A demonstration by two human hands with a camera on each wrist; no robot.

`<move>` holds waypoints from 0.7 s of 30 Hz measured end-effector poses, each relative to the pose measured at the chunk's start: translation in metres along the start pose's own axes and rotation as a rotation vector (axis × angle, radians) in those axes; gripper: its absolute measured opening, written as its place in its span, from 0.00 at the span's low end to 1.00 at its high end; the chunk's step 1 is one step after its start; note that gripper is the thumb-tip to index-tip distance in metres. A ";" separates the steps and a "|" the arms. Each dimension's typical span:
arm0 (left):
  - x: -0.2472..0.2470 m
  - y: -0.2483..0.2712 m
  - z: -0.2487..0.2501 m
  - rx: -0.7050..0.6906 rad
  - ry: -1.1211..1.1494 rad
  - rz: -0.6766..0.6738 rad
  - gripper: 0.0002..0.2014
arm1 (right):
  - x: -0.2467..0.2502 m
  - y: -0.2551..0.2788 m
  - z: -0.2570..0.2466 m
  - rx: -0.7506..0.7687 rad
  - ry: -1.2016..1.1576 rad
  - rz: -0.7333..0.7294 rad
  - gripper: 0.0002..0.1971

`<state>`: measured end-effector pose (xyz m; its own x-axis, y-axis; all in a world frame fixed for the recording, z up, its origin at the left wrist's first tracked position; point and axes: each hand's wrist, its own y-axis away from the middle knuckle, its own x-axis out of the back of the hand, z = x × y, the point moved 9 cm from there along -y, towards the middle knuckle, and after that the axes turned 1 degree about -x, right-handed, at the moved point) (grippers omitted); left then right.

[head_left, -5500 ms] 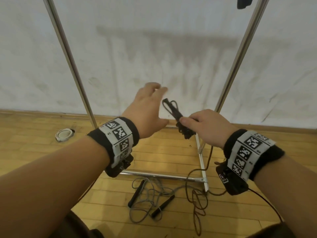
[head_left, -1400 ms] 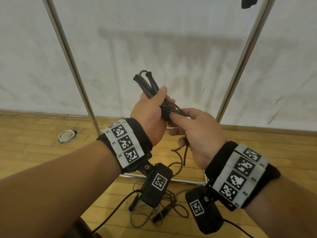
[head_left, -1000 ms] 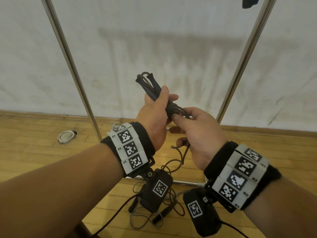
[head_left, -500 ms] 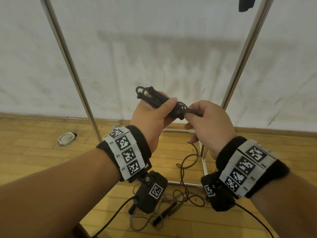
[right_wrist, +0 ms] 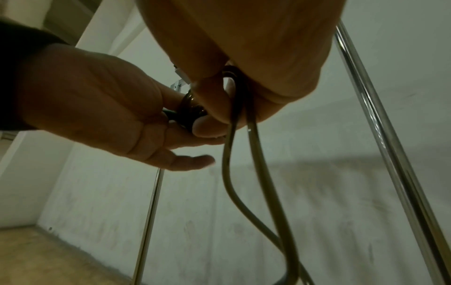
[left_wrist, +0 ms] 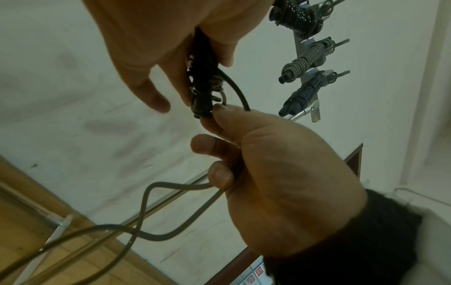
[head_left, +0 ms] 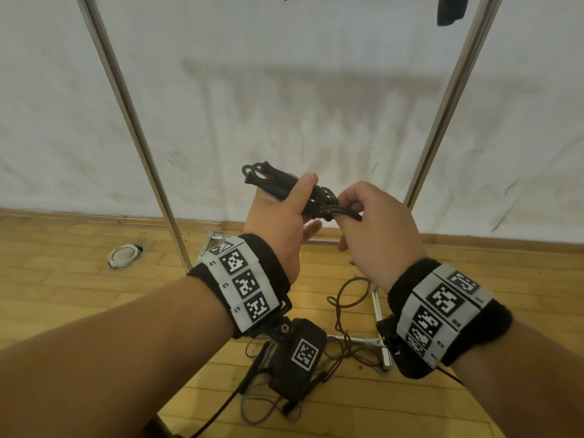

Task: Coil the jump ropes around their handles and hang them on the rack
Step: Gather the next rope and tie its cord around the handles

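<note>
Between the rack's two poles, at chest height: here is how we stand.

Left hand: our left hand (head_left: 278, 222) is curled round the handles (head_left: 278, 184), thumb clamped over the top, two lower fingers hanging loose.

Right hand: our right hand (head_left: 376, 229) pinches the rope (left_wrist: 234, 83) just beside the last coil, and its lower fingers are curled round the doubled slack.

Rope: a few turns already sit on the handles; the rest drops from our right fist and trails to the floor (head_left: 63, 279), near the rack's base bar (head_left: 357, 339).

Handling: we judge the cord light, limp and fairly smooth, so loose turns may slide or spring off the handles unless we keep tension.

Where to hold: we think the handles are the stiff, sure part to grip; the cord is best taken close to the winding, so each turn lies tight.

Second rope: another rope (head_left: 259, 403) lies tangled on the floor below our wrists, uncoiled.

Rack: the left pole (head_left: 132, 128) and right pole (head_left: 448, 99) frame us; the left wrist view shows coiled ropes (left_wrist: 302, 59) already hung on the hooks.

Further out: a small white round thing (head_left: 123, 256) lies on the floor by the wall.
</note>
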<state>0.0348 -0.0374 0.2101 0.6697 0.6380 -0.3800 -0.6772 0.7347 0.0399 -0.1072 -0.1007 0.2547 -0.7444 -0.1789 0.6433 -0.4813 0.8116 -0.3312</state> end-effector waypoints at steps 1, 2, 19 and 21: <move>0.000 0.001 -0.002 0.023 0.031 0.008 0.17 | -0.001 0.000 -0.001 0.004 0.017 -0.001 0.07; 0.000 0.002 -0.003 0.042 0.060 0.013 0.17 | -0.002 0.000 -0.002 0.008 0.036 -0.002 0.07; -0.014 -0.004 -0.011 0.027 -0.052 -0.038 0.11 | -0.019 0.003 0.002 -0.160 -0.079 -0.100 0.09; -0.016 -0.008 -0.008 0.023 -0.122 -0.090 0.07 | -0.015 0.001 0.003 -0.144 -0.070 -0.164 0.06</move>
<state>0.0271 -0.0547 0.2083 0.7607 0.5912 -0.2681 -0.6061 0.7947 0.0327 -0.0983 -0.0991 0.2424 -0.6945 -0.3486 0.6294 -0.5307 0.8389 -0.1209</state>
